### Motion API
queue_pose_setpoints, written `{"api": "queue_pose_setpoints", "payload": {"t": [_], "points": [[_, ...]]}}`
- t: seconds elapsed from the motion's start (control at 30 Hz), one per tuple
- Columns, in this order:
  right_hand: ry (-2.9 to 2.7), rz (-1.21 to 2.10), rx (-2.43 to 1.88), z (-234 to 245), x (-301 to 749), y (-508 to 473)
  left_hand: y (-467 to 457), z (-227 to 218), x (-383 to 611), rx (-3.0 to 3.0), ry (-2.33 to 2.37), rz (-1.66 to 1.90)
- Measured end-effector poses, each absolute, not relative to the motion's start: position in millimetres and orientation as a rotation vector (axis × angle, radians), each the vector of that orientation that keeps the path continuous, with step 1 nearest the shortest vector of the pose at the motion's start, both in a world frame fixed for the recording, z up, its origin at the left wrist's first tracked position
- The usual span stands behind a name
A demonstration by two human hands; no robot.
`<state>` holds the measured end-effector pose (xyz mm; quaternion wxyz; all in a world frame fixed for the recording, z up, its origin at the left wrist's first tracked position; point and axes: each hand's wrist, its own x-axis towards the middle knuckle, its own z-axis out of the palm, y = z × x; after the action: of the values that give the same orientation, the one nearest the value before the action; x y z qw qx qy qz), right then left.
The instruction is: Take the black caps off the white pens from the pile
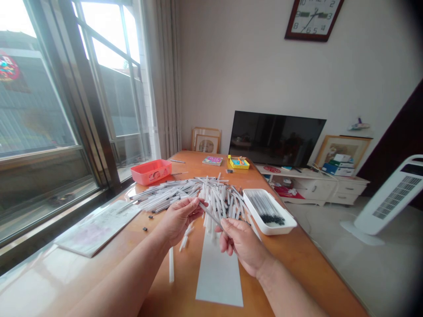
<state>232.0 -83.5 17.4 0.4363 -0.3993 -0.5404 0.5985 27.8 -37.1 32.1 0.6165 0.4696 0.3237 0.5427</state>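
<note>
Counter point(297, 264) of orange-brown wood is spread under everything, and a wide pile of white tubes point(185, 191) is heaped across its middle. A spill is judged possible there: the tubes are round and loosely stacked, so a brush from a forearm could send some rolling to the floor. One loose tube point(171, 264) is seen lying apart near the left forearm. A white sheet point(220, 277) is laid flat below the hands. A white tray point(264, 229) is set just beside the pile, close to the counter's right edge, and is filled with slim dark-tipped refills point(266, 207) laid side by side. A knock from the right elbow could tip it over that edge. A red tray point(151, 171) is placed farther off by the window, and its contents cannot be told. The left hand point(178, 220) and right hand point(243, 244) are held near each other above the sheet. Each is closed on one end of a single thin tube point(209, 214), which is held slanting between them just in front of the pile.
</note>
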Motion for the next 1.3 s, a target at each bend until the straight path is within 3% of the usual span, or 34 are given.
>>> {"api": "queue_pose_setpoints", "payload": {"t": [0.33,1.3], "points": [[-1.345,1.265,-1.095,21.5,234.6,-80.7,-34.6,28.4,27.2,1.02,0.772,1.295],[-1.229,1.464,-1.074,19.6,232.9,-81.5,-36.3,32.2,27.6,0.993,0.774,1.319]]}}
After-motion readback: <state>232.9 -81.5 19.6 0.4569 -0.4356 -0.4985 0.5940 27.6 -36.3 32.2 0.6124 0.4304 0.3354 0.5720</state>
